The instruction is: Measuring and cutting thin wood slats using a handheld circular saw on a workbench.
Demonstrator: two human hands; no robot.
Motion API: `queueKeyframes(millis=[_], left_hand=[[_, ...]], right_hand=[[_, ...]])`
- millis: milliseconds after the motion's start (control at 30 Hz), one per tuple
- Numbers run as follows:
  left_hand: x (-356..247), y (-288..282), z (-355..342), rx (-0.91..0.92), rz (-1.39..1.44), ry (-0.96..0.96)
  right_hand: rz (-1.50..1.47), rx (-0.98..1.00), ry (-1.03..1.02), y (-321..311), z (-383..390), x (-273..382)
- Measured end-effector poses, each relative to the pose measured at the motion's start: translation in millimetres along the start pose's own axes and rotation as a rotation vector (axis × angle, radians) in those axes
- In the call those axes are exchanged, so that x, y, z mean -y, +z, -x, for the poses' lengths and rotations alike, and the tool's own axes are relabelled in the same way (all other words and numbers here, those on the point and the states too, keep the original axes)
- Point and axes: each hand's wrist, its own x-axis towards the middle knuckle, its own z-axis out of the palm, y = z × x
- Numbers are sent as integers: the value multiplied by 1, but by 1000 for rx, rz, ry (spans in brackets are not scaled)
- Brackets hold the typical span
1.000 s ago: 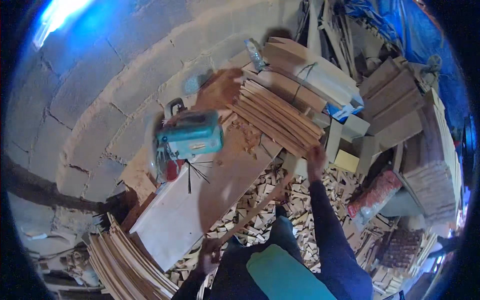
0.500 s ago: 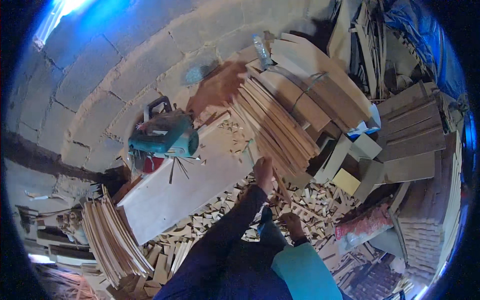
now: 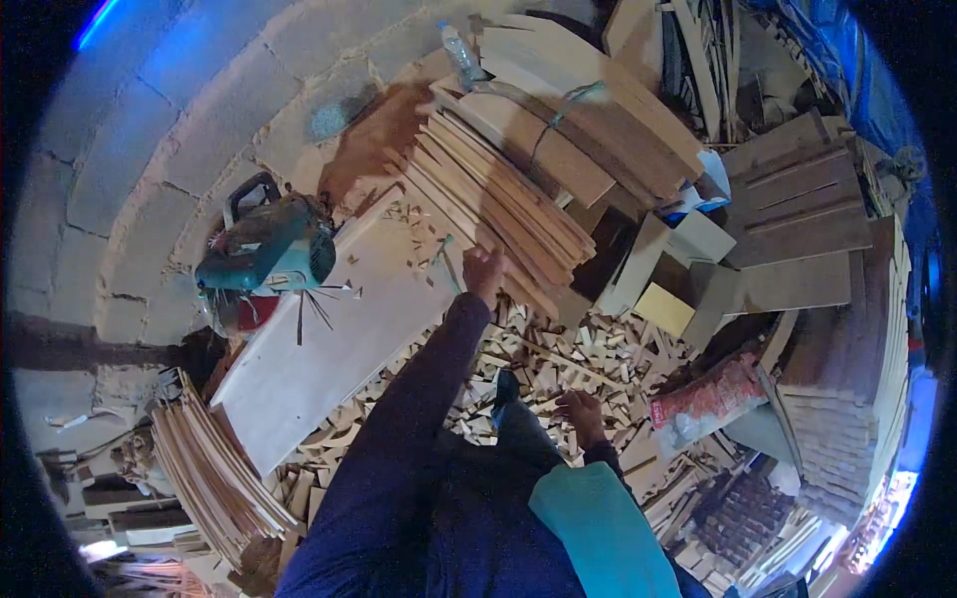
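Observation:
My left hand (image 3: 483, 274) reaches out to the near-left edge of a stack of long thin wooden strips (image 3: 498, 194). Its fingers are curled at the outermost strip and appear closed on it. Just left of that hand is a pale flat board (image 3: 349, 309), with small wood chips on its upper end. My right hand (image 3: 581, 414) hangs lower down, above a heap of small wood offcuts (image 3: 558, 349). Its fingers are loosely bent and apart, holding nothing. One thin strip lies across the heap between the two hands.
A teal power tool (image 3: 274, 244) stands on the board's left side, by a block wall (image 3: 130, 189). Bundled strips (image 3: 214, 468) lean at lower left. Cardboard boxes (image 3: 663, 309) and a red-and-white sack (image 3: 708, 404) are to the right. A plastic bottle (image 3: 461, 52) stands behind the stack.
The view has shifted, so the scene sits further left. A strip that slanted down from my left hand now lies on the offcuts. My right hand has opened a little.

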Motion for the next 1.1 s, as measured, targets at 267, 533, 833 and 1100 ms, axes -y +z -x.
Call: queueKeyframes(millis=[267, 533, 833, 1100], left_hand=[[33, -152, 150, 328, -245, 412], [11, -497, 289, -704, -759, -121], [13, -800, 334, -1210, -1361, 44], [38, -838, 320, -972, -1271, -99]], right_hand=[[343, 294, 74, 18, -40, -56], [635, 609, 152, 104, -71, -93], [668, 677, 218, 271, 1, -163], [577, 831, 183, 376, 86, -212]])
